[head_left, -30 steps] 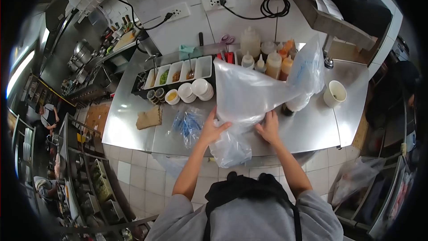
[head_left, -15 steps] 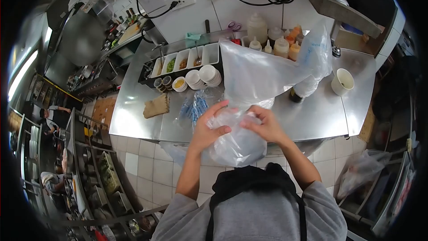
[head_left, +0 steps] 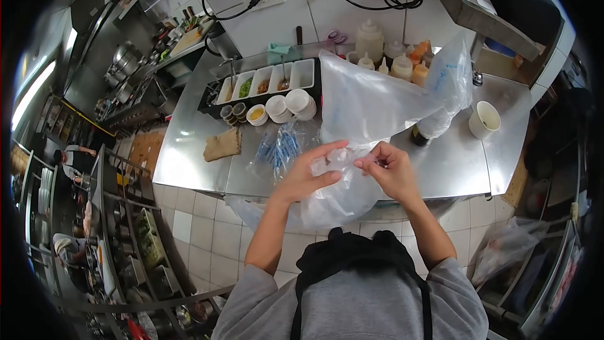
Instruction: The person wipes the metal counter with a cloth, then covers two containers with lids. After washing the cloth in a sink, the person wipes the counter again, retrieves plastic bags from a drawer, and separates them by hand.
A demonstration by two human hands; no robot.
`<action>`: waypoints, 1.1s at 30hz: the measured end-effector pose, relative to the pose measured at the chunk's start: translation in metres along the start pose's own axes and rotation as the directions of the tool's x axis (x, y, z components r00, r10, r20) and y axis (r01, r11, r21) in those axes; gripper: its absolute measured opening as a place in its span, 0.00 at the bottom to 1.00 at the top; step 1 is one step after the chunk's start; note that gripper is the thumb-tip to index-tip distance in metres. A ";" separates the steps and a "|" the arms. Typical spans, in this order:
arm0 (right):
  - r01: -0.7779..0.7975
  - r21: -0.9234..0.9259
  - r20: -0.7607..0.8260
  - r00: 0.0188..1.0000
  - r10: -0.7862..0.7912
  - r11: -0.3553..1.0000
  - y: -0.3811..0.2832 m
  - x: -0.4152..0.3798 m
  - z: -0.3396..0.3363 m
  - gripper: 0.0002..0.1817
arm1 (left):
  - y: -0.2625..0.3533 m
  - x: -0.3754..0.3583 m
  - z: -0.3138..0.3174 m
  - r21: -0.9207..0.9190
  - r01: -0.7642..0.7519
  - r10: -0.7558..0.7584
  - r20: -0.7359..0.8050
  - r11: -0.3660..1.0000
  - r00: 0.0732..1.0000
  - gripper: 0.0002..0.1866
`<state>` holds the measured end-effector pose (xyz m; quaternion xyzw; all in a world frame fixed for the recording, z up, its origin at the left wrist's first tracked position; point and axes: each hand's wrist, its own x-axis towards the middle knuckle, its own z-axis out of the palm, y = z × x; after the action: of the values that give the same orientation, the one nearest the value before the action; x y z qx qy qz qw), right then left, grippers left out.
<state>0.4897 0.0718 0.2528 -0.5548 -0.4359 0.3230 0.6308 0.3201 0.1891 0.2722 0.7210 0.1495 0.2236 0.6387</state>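
Note:
A thin, see-through plastic bag (head_left: 336, 204) hangs crumpled at the counter's front edge. My left hand (head_left: 305, 176) is on its left side, thumb and fingers closed about the gathered plastic. With the fingertips pinched together, my right hand (head_left: 393, 173) holds the bag's upper right side. Just beyond my hands lies a larger whitish plastic bag (head_left: 371, 101), spread across the counter. A clear packet of blue-and-white wrapped items (head_left: 283, 151) is left of my left hand; what they are I cannot make out.
Along the back left of the steel counter (head_left: 440, 176) stands a black rack of white food trays (head_left: 264, 82), fronted by stacked white cups (head_left: 299, 103). Squeeze bottles (head_left: 401, 69) stand behind the large bag. A brown cloth (head_left: 222, 143) lies left, a pale cup (head_left: 484, 119) right.
Both hands have shifted slightly right and remain at the bag's top. My right hand has turned, its fingertips now pinching closer together. The view has shifted a little.

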 end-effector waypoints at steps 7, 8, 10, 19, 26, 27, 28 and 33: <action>-0.096 0.051 -0.005 0.995 0.097 0.994 0.005 0.001 -0.022 0.10 | -0.012 0.011 0.022 -0.080 0.126 -0.136 -0.137 0.989 0.981 0.13; -0.085 -0.026 -0.056 0.995 0.083 0.996 0.008 0.000 -0.029 0.09 | -0.015 0.010 0.020 -0.081 0.127 -0.137 -0.130 0.989 0.982 0.13; -0.037 -0.055 -0.143 0.989 0.029 0.998 0.008 -0.001 -0.039 0.08 | -0.023 0.005 0.010 -0.004 0.150 -0.149 -0.129 0.989 0.980 0.08; 0.281 -0.035 -0.570 0.783 -0.250 0.959 -0.042 -0.027 -0.098 0.09 | -0.058 -0.035 -0.065 -0.525 -0.104 -0.288 -0.608 0.845 0.740 0.15; 0.175 -0.189 -0.284 0.932 -0.224 0.966 -0.028 -0.014 -0.102 0.05 | -0.033 -0.068 -0.107 0.105 0.056 0.052 -0.808 0.993 0.588 0.12; 0.360 -0.354 -0.159 0.886 -0.435 0.863 -0.028 -0.005 -0.092 0.04 | -0.011 -0.061 -0.096 0.359 0.105 0.198 -0.710 0.928 0.676 0.11; 0.359 -0.353 -0.152 0.889 -0.431 0.864 -0.028 -0.001 -0.080 0.04 | 0.010 -0.055 -0.084 0.588 0.128 0.302 -0.576 0.798 0.760 0.11; 0.141 -0.078 -0.009 0.990 -0.142 0.987 -0.035 0.008 -0.031 0.10 | 0.039 0.001 -0.011 0.340 0.012 -0.025 0.035 0.940 0.999 0.23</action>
<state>0.5185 0.0597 0.2888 -0.5488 -0.4819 0.2563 0.6332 0.3125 0.1941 0.3122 0.8231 0.1802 0.1746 0.5095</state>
